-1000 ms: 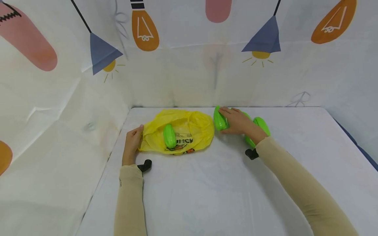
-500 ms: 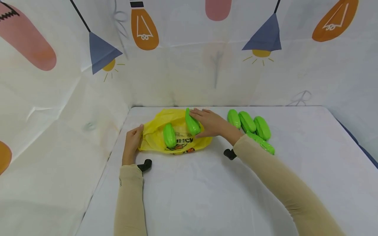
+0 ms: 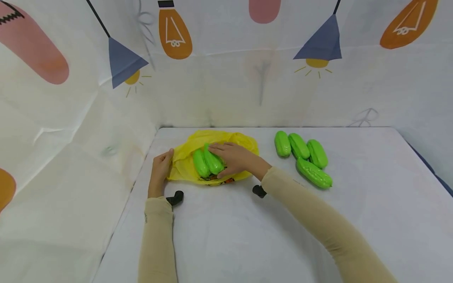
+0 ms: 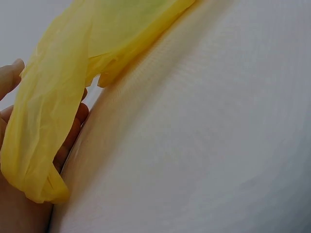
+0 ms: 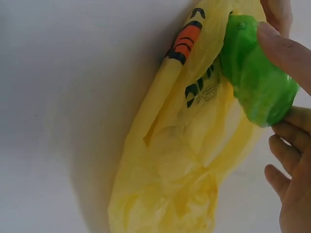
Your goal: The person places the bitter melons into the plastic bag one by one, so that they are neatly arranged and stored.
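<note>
A yellow plastic bag (image 3: 247, 141) with dark and orange print lies at the back left of the white table. My left hand (image 3: 159, 171) grips its left edge, and the bag's handle (image 4: 43, 126) hangs over the fingers in the left wrist view. One glossy green cucumber (image 3: 200, 163) rests on the bag. Beside it, my right hand (image 3: 235, 159) holds a second green cucumber (image 3: 212, 160) over the bag, their sides close together. From the right wrist, my thumb (image 5: 282, 46) presses one side of the held cucumber (image 5: 265, 87) and fingers touch the other.
Several more green cucumbers (image 3: 298, 146) lie grouped at the back right, one (image 3: 314, 173) slanting in front of the others. A patterned cloth wall (image 3: 226, 90) rises behind the table (image 3: 226, 236). Black camera mounts (image 3: 175, 197) stick out from both wrists.
My right hand has carried a cucumber left from the group on the right, over to the bag beside the first one. My left hand has stayed at the bag's edge.
</note>
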A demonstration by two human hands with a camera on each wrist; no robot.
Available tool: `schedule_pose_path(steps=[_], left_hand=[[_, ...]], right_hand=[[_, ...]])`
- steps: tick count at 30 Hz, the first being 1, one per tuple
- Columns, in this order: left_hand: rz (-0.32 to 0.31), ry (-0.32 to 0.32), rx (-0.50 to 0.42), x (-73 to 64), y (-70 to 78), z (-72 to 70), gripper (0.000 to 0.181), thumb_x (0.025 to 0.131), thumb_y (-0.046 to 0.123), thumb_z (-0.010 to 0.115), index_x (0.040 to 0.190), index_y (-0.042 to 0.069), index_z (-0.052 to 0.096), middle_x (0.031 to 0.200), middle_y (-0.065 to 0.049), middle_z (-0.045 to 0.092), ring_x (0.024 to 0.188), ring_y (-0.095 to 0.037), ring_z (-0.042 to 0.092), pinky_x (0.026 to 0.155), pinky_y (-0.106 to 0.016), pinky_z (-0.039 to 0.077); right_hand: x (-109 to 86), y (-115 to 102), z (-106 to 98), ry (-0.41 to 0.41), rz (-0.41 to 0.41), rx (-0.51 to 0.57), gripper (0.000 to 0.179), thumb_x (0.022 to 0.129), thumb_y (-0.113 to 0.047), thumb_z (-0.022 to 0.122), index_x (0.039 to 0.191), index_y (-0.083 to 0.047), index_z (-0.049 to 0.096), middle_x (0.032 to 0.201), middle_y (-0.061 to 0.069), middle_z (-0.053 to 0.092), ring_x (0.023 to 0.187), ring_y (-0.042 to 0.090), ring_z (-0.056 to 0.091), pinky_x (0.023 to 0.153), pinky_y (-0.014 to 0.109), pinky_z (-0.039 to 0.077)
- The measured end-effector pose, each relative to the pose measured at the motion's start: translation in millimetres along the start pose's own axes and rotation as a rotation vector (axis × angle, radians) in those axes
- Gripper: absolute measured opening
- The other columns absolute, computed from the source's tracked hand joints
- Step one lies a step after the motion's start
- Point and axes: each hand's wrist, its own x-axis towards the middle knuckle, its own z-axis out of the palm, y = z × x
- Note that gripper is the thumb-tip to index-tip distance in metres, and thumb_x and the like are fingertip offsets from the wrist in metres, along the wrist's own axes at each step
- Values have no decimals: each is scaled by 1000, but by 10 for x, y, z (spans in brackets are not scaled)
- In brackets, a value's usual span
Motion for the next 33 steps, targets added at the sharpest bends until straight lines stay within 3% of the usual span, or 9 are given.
schedule_pose_path(steps=[9,14,20,28,33], left_hand=[[-19,-29,8,-36,98,25,49,100,46,52,74,4,52,83,1,54,69,-13,47,59,-24,40],[-12,-26,10,-21,54,50,53,96,55,53,70,9,48,77,1,50,66,-11,46,58,-23,39],[34,-9,33,14,5,49,56,90,66,53,68,15,48,86,1,53,73,-12,47,63,-23,41],[35,22,41,7,-27,3,54,92,63,53,77,11,57,86,4,55,77,-11,48,67,-22,41],[47,4,27,6,-26,12,54,92,63,53,76,12,55,81,5,54,73,-10,48,64,-21,41]], right_hand=[[74,38,92,-13,92,-42,99,86,-56,69,157,-10,18,163,7,15,150,22,20,121,44,16],[97,80,200,-24,104,-36,99,85,-57,68,157,-11,18,163,7,16,150,22,20,121,44,17],[116,52,216,7,113,-59,100,83,-58,71,156,-11,21,162,6,20,150,22,21,121,42,18],[152,-24,229,5,108,-87,101,83,-57,70,156,-8,19,162,8,20,149,22,23,120,41,19],[134,-32,229,7,110,-103,101,84,-58,69,156,-9,18,162,8,19,148,22,24,120,41,20]])
